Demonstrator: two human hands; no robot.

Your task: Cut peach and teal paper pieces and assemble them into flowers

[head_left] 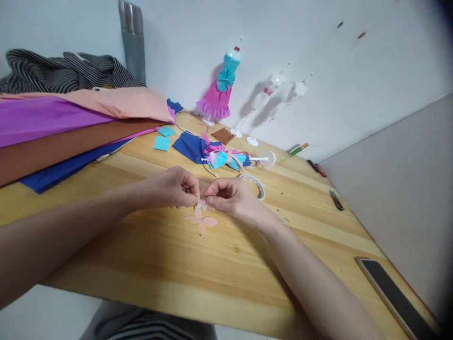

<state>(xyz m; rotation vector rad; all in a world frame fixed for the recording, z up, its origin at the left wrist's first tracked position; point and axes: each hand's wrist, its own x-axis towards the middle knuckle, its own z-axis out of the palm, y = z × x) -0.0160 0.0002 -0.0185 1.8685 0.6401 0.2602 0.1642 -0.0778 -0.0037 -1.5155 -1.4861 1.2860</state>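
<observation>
My left hand (pixel 180 187) and my right hand (pixel 230 194) come together over the middle of the wooden table, fingertips almost touching. Both pinch a small peach paper piece (pixel 202 204) between them, with a bit of blue showing at it. Right below lies a peach paper flower (pixel 200 221) with pointed petals, flat on the wood. A roll of white tape (pixel 261 188) rests just behind my right hand. Beyond my hands a small doll form (pixel 219 159) in blue, pink and turquoise paper lies on its side, its white round stand (pixel 268 159) to the right.
Coloured paper sheets (pixel 81 113) cover the left side. Turquoise squares (pixel 162 143) lie near them. A dressed mannequin (pixel 221 87) and two bare white ones (pixel 272 84) stand at the wall. A phone (pixel 396 295), a cutter (pixel 336 200) and a grey bottle (pixel 133 47) are around.
</observation>
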